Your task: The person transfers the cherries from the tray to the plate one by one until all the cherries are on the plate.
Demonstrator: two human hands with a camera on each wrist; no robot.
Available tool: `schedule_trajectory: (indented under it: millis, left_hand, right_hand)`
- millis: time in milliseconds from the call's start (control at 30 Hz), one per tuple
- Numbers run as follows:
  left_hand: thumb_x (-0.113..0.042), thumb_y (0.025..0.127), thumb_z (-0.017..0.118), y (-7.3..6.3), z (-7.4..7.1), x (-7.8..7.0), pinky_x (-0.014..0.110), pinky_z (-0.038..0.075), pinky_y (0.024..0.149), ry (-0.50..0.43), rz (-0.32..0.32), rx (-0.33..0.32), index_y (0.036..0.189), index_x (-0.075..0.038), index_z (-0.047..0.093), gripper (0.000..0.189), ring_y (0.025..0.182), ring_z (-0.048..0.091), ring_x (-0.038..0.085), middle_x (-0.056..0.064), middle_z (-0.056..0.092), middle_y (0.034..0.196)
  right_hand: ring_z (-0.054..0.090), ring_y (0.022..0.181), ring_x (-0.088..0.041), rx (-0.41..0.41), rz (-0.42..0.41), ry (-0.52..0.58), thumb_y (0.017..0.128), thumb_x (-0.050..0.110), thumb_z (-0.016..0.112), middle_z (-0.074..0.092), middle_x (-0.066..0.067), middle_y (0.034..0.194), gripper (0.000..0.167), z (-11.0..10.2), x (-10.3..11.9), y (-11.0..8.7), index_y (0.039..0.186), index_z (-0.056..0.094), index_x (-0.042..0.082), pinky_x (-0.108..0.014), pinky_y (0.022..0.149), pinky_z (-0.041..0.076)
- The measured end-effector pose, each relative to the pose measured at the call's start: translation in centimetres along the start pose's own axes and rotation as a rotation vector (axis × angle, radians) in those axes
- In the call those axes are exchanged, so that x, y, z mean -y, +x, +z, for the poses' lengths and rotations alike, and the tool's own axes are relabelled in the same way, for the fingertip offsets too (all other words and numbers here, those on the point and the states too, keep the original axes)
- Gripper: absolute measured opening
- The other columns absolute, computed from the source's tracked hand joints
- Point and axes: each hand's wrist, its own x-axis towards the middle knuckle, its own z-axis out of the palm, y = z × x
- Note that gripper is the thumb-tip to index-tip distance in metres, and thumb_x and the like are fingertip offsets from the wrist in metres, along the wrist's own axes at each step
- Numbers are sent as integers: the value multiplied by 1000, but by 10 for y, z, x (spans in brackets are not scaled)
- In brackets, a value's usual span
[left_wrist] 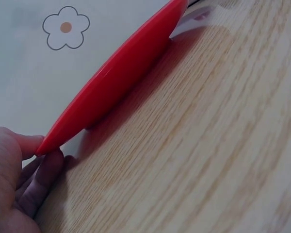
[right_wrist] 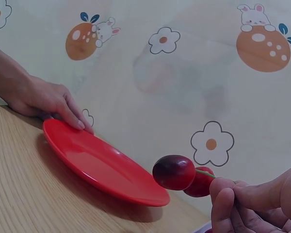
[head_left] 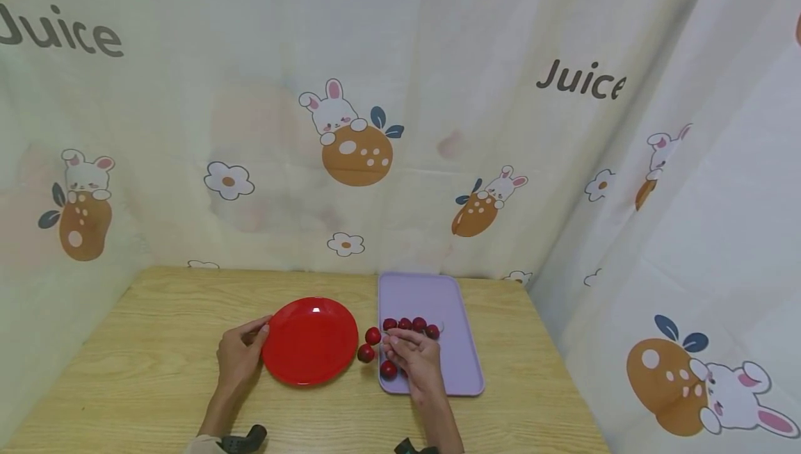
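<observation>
A round red plate (head_left: 309, 341) is on the wooden table, and my left hand (head_left: 240, 357) pinches its left rim between thumb and fingers. The left wrist view shows the plate (left_wrist: 116, 77) from the side, its near rim between thumb (left_wrist: 31, 144) and fingers. My right hand (head_left: 416, 360) pinches the green stems of two dark red cherries (right_wrist: 174, 172). These cherries (head_left: 369, 344) hang between the plate's right edge and a lilac tray (head_left: 432, 297). On the tray lie several more cherries (head_left: 418, 325), some partly hidden by the right hand.
Behind the table (head_left: 169, 329) hangs a pale curtain (head_left: 269, 120) printed with rabbits, fruit and flowers. More curtain (head_left: 707, 245) stands along the right side. The tray's far end reaches the table's back edge.
</observation>
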Motion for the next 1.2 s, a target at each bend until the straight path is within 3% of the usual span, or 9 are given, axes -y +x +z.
schedule_trajectory:
  millis: [633, 967, 1200]
  left_hand:
    - [-16, 109, 67, 2, 1, 3, 18, 53, 70, -20, -44, 27, 134, -7, 79, 29, 87, 68, 1, 20, 81, 125]
    - [-15, 108, 69, 3, 1, 4, 18, 52, 71, -9, -27, 11, 131, -7, 80, 27, 84, 67, -2, 18, 82, 122]
    - [-14, 108, 68, 3, 1, 4, 19, 52, 68, -16, -38, 14, 132, -6, 79, 28, 83, 67, 2, 20, 81, 121]
  right_hand:
    - [80, 80, -11, 43, 1, -11, 103, -5, 69, 84, -7, 91, 32, 14, -6, 1, 128, 64, -24, -23, 77, 63]
    - [81, 81, -12, 55, -2, -17, 102, -5, 70, 84, -10, 93, 35, 17, -11, 2, 130, 62, -26, -22, 75, 63]
    - [81, 80, -11, 71, 0, -8, 102, -5, 70, 85, -9, 93, 33, 21, -16, 4, 128, 63, -24, -23, 76, 63]
